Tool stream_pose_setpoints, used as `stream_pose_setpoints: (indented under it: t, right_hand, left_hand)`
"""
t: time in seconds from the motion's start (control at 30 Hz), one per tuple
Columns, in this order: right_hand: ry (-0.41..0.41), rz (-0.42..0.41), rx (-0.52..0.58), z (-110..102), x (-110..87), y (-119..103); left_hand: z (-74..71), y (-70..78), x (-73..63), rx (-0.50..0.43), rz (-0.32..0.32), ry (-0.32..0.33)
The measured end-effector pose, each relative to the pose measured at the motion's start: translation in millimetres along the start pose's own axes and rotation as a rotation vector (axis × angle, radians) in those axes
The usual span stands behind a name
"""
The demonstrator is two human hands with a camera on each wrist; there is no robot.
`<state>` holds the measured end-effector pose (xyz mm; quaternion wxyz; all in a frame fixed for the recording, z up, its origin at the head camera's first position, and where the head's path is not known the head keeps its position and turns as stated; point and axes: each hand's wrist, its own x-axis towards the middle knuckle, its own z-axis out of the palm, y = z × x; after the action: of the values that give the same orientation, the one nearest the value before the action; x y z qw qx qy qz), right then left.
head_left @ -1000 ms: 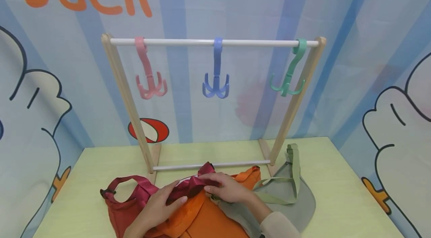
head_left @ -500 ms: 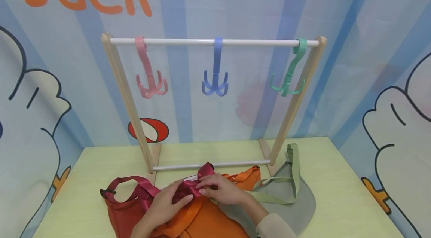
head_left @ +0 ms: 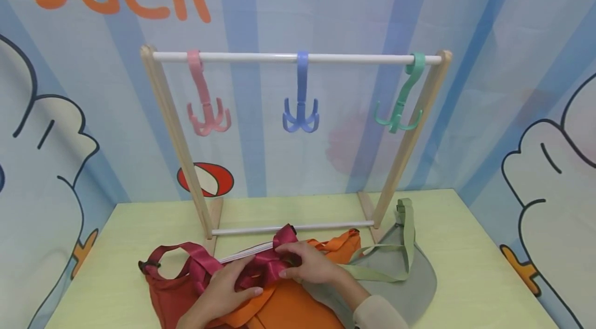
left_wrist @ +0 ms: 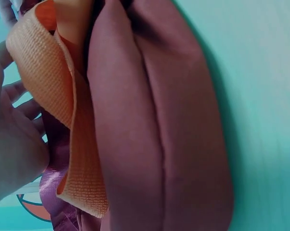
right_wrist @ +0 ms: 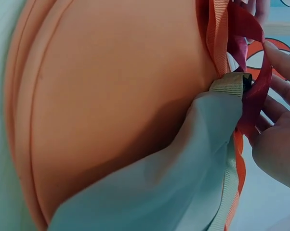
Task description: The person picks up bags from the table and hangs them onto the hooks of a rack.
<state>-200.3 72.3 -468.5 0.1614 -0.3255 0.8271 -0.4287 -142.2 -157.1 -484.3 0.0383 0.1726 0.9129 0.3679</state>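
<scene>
In the head view, my right hand [head_left: 312,263] holds a shiny magenta strap [head_left: 268,267] between thumb and fingers. My left hand [head_left: 225,287] is at the left of the bunched strap, thumb and fingers spread apart. The strap runs left into a loop on a dark red cloth bag [head_left: 167,298]. Under the hands lies an orange cloth bag [head_left: 293,308]; its webbing strap [left_wrist: 44,67] folds beside my left hand in the left wrist view. A grey-green bag [head_left: 400,287] with a pale green strap [head_left: 408,236] overlaps the orange one at the right.
Behind the bags stands a wooden rack with a white top bar [head_left: 251,57] and a lower bar [head_left: 326,226]. From the top bar hang a pink hook [head_left: 207,106], a blue hook [head_left: 301,101] and a green hook [head_left: 402,96]. Printed fabric walls surround the pale yellow table [head_left: 479,267].
My hands have drawn slightly apart, and the magenta strap has spread lower between them. More of a white striped band shows behind the left hand. The bags' outer ends have stayed put.
</scene>
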Motion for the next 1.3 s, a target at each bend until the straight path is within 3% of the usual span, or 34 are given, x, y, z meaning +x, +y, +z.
stream_pose_setpoints:
  t: [0.37, 0.53, 0.93, 1.3]
  right_hand:
    - [0.012, 0.048, -0.069, 1.3, -4.7, 4.2]
    - [0.022, 0.091, -0.061, 3.4, -6.0, 5.5]
    - [0.026, 0.093, -0.040, 6.4, -4.9, 8.3]
    - [0.019, 0.090, -0.035, 5.8, -4.9, 8.6]
  left_hand:
    - [5.0, -9.6, 0.3, 0.040, 0.063, 0.039]
    - [4.8, -9.1, 1.3, 0.038, 0.059, 0.038]
    - [7.1, -8.0, 1.8, 0.042, 0.054, 0.102]
    - [5.5, 0.2, 1.0, 0.001, 0.088, 0.068]
